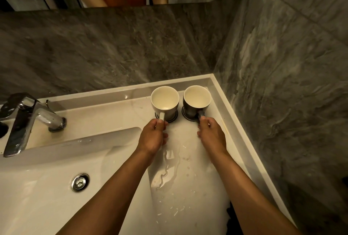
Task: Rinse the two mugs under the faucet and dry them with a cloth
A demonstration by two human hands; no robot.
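Two mugs stand upright side by side on dark round coasters in the far right corner of the white counter. The left one is a white mug [165, 101]; my left hand [153, 137] grips its handle. The right one is a dark mug [195, 101] with a white inside; my right hand [211, 135] grips its dark handle. Both mugs look empty. The chrome faucet [30, 120] stands at the far left, with no water running. No cloth shows in view.
The white sink basin [47, 206] with a chrome drain [80, 182] lies at lower left. Water puddles and drops [167, 174] spread over the counter between my forearms. Grey marble walls close in behind and on the right; a mirror hangs above.
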